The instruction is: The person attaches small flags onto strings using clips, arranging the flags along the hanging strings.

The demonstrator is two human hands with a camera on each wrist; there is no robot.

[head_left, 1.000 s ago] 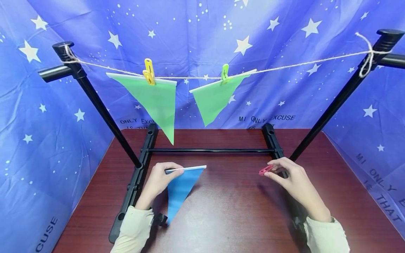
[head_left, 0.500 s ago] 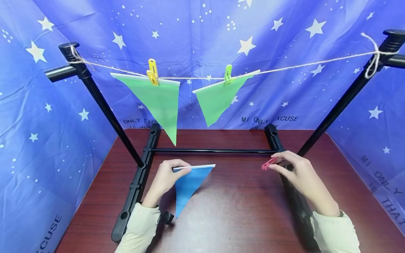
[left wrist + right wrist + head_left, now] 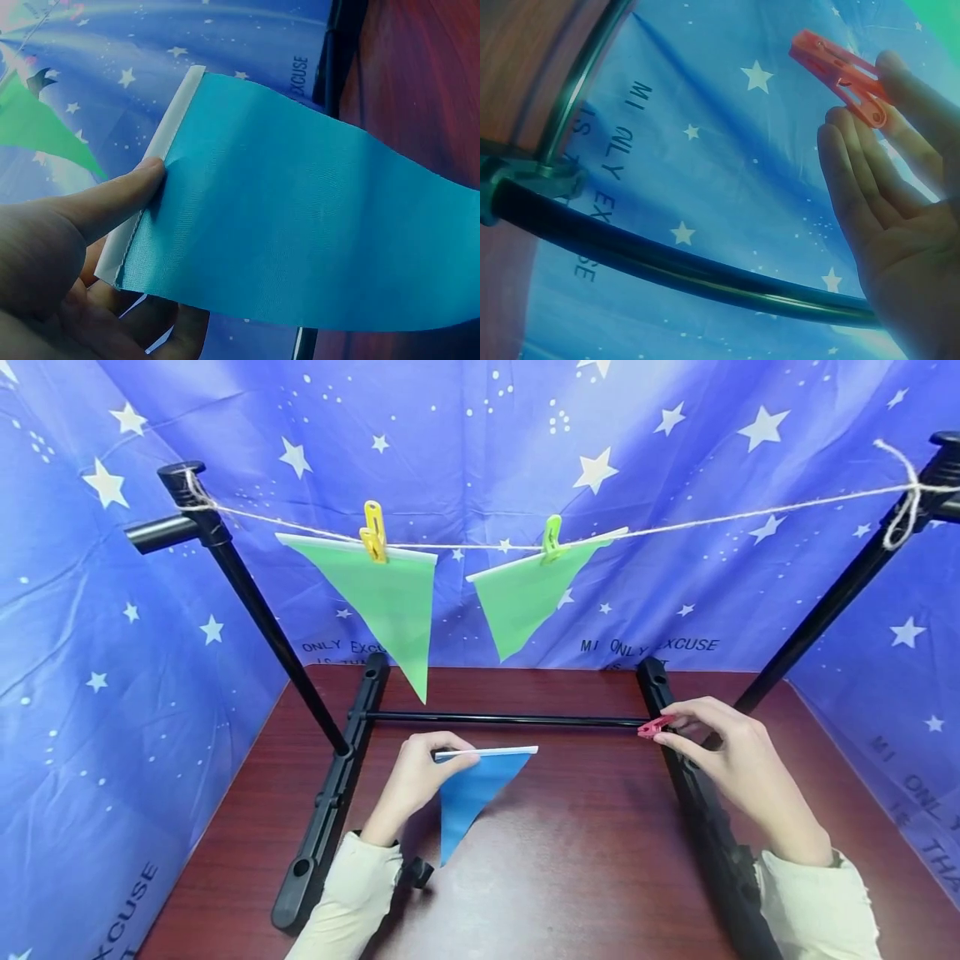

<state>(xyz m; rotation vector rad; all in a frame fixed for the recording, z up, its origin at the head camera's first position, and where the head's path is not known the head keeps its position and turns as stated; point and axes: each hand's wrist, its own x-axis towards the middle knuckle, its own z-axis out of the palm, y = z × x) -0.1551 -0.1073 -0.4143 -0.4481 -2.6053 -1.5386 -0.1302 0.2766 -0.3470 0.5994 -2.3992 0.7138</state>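
My left hand (image 3: pixel 423 772) pinches the white top edge of a blue triangular pennant (image 3: pixel 480 781), its point hanging down over the table. In the left wrist view the thumb lies on the white band of the pennant (image 3: pixel 292 210), with fingers behind it. My right hand (image 3: pixel 738 756) holds a red clothespin (image 3: pixel 655 727) between thumb and fingers, at the right side of the stand. The clothespin (image 3: pixel 840 75) looks closed in the right wrist view. Two green pennants hang on a string (image 3: pixel 690 525): the left one (image 3: pixel 390 602) under a yellow clothespin (image 3: pixel 373 532), the right one (image 3: pixel 521 597) under a green clothespin (image 3: pixel 552 539).
The string is tied between a left black post (image 3: pixel 262 618) and a right black post (image 3: pixel 825 597). A thin black crossbar (image 3: pixel 510 719) joins the stand's feet on the reddish-brown table (image 3: pixel 570 860). A blue star-patterned cloth (image 3: pixel 465 460) surrounds the back and sides.
The left hand has moved right and slightly up with the blue pennant. The right hand has risen and moved slightly right with the red clothespin. The whole view has shifted a little.
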